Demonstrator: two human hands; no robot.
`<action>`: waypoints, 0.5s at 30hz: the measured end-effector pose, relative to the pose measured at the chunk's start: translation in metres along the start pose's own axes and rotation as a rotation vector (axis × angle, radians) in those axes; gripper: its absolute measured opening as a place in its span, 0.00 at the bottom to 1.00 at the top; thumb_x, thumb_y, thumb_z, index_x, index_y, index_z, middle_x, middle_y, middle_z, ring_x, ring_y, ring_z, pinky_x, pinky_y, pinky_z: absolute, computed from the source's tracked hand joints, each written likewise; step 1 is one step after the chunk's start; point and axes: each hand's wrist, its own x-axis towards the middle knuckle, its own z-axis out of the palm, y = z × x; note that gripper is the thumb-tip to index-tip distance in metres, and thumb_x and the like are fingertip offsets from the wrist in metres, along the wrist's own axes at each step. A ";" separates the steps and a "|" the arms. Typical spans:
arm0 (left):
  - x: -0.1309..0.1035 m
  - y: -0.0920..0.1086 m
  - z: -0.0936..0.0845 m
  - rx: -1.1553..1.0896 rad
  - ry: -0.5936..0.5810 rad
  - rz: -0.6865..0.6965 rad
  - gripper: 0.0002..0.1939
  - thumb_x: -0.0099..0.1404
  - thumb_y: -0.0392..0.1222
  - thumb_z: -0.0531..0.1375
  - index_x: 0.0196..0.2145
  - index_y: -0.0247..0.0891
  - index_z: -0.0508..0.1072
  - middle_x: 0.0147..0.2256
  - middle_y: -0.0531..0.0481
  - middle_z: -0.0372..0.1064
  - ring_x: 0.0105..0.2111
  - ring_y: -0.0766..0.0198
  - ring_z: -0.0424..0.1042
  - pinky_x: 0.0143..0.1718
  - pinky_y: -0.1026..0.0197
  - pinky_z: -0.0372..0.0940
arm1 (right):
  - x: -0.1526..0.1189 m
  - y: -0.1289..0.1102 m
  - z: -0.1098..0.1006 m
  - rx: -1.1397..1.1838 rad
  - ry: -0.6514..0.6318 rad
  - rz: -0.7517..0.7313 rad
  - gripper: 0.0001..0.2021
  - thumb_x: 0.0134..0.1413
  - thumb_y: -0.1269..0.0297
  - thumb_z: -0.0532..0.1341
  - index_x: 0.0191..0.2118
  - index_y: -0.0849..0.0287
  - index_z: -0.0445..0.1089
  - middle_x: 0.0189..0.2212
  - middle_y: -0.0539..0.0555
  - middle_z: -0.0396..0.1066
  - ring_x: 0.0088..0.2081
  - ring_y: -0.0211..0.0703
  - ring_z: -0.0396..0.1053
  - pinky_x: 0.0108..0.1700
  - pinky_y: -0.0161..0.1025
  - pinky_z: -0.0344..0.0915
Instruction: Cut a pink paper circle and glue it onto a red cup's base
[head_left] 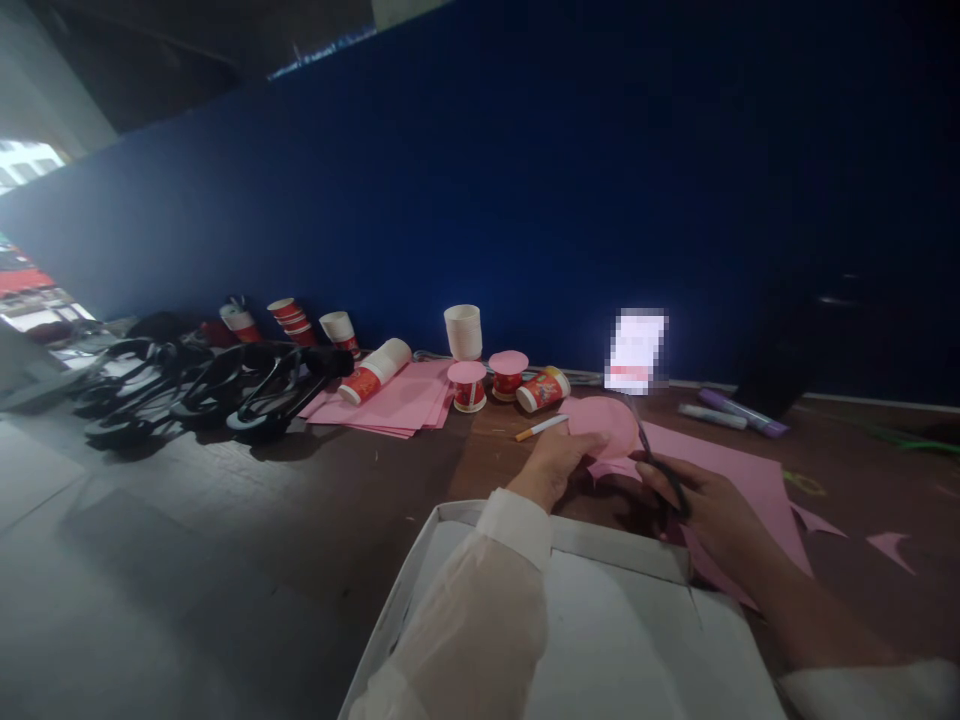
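My left hand point(559, 460) grips a roughly round piece of pink paper point(600, 425), thumb on top. In my right hand point(705, 505) is a pair of scissors point(664, 485) with black handles, its blades at the right edge of the paper. A ragged pink strip hangs below the round piece. Under my right hand lies a larger pink sheet point(739, 480). Close to my left hand rests a thin white stick with an orange-brown end point(541, 428). Two red paper cups point(469, 392) with pink discs on top stand beyond, next to a red cup point(544, 390) on its side.
A white box point(622, 620) sits in front of me beneath my forearms. Leftward are stacked pink sheets point(397, 400) under a lying cup stack, more cups, and black headsets point(262, 390). Markers point(742, 412) and paper scraps point(892, 548) lie right. A blurred lit screen point(636, 350) leans against the blue partition.
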 end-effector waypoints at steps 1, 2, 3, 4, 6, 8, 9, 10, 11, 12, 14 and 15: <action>0.001 -0.001 0.000 -0.010 -0.006 0.010 0.11 0.52 0.38 0.71 0.33 0.34 0.75 0.24 0.52 0.68 0.23 0.67 0.65 0.26 0.63 0.61 | 0.000 -0.001 0.000 -0.001 0.001 -0.004 0.27 0.34 0.49 0.78 0.41 0.60 0.83 0.28 0.57 0.78 0.24 0.44 0.71 0.20 0.37 0.64; 0.001 -0.002 -0.001 -0.019 -0.008 0.017 0.11 0.53 0.38 0.70 0.33 0.34 0.75 0.24 0.52 0.69 0.23 0.67 0.65 0.27 0.63 0.62 | -0.001 -0.001 0.001 0.001 -0.002 -0.004 0.27 0.34 0.49 0.78 0.42 0.60 0.83 0.27 0.56 0.78 0.24 0.44 0.71 0.20 0.37 0.64; 0.002 -0.003 -0.001 -0.024 -0.004 0.018 0.12 0.53 0.38 0.70 0.34 0.34 0.75 0.24 0.52 0.69 0.22 0.67 0.65 0.26 0.63 0.62 | 0.000 0.000 0.001 0.005 -0.002 -0.001 0.27 0.35 0.48 0.78 0.42 0.60 0.83 0.26 0.56 0.78 0.23 0.43 0.70 0.19 0.37 0.64; 0.003 -0.004 -0.002 -0.024 0.004 0.012 0.12 0.53 0.38 0.70 0.34 0.34 0.75 0.24 0.53 0.69 0.22 0.67 0.65 0.26 0.63 0.62 | 0.000 0.002 0.001 0.010 -0.007 0.007 0.28 0.36 0.48 0.78 0.43 0.60 0.83 0.26 0.55 0.77 0.22 0.42 0.69 0.19 0.36 0.63; 0.005 -0.006 -0.003 -0.018 0.022 0.005 0.12 0.53 0.38 0.71 0.33 0.35 0.74 0.23 0.53 0.68 0.22 0.68 0.64 0.27 0.63 0.61 | 0.002 0.005 0.000 0.022 -0.026 0.016 0.30 0.37 0.47 0.78 0.46 0.60 0.82 0.26 0.54 0.77 0.22 0.40 0.68 0.19 0.35 0.63; 0.005 -0.007 -0.003 -0.017 0.029 0.018 0.10 0.53 0.38 0.71 0.32 0.35 0.74 0.24 0.53 0.68 0.22 0.67 0.64 0.28 0.62 0.62 | 0.004 0.009 -0.001 0.024 -0.050 0.021 0.31 0.38 0.47 0.78 0.48 0.60 0.81 0.27 0.55 0.78 0.23 0.40 0.69 0.20 0.35 0.63; 0.005 -0.007 -0.003 -0.022 0.027 0.029 0.09 0.54 0.38 0.70 0.31 0.35 0.75 0.24 0.52 0.68 0.23 0.67 0.65 0.29 0.62 0.63 | 0.005 0.010 -0.002 0.024 -0.058 0.019 0.32 0.38 0.47 0.77 0.49 0.61 0.81 0.28 0.55 0.79 0.23 0.40 0.69 0.20 0.35 0.63; 0.005 -0.006 -0.003 -0.030 0.025 0.041 0.09 0.54 0.38 0.70 0.31 0.35 0.75 0.24 0.52 0.69 0.23 0.66 0.65 0.29 0.62 0.63 | 0.006 0.010 -0.002 0.022 -0.062 0.020 0.32 0.39 0.47 0.77 0.50 0.61 0.81 0.29 0.56 0.79 0.24 0.40 0.70 0.21 0.35 0.63; 0.005 -0.006 -0.003 -0.037 0.023 0.051 0.08 0.54 0.37 0.69 0.32 0.35 0.75 0.25 0.52 0.69 0.24 0.66 0.66 0.30 0.61 0.63 | 0.006 0.010 -0.003 0.017 -0.059 0.021 0.33 0.39 0.46 0.77 0.50 0.61 0.81 0.29 0.56 0.79 0.24 0.40 0.70 0.21 0.35 0.63; 0.005 -0.006 -0.002 -0.042 0.027 0.058 0.07 0.54 0.36 0.69 0.32 0.35 0.75 0.25 0.52 0.69 0.24 0.66 0.66 0.29 0.61 0.64 | 0.006 0.010 -0.003 0.009 -0.056 0.024 0.33 0.38 0.46 0.77 0.49 0.62 0.81 0.29 0.57 0.79 0.23 0.40 0.70 0.21 0.35 0.63; 0.005 -0.006 -0.002 -0.056 0.036 0.063 0.06 0.54 0.35 0.68 0.31 0.35 0.76 0.25 0.52 0.69 0.24 0.66 0.66 0.30 0.62 0.64 | 0.006 0.010 -0.003 -0.006 -0.050 0.029 0.32 0.37 0.47 0.78 0.49 0.62 0.81 0.28 0.56 0.79 0.22 0.39 0.68 0.21 0.35 0.63; 0.006 -0.007 -0.003 -0.066 0.040 0.065 0.06 0.54 0.35 0.68 0.31 0.35 0.76 0.24 0.52 0.69 0.24 0.66 0.66 0.30 0.62 0.64 | 0.006 0.010 -0.003 -0.004 -0.051 0.029 0.32 0.37 0.47 0.78 0.48 0.62 0.81 0.27 0.56 0.79 0.21 0.38 0.67 0.20 0.35 0.62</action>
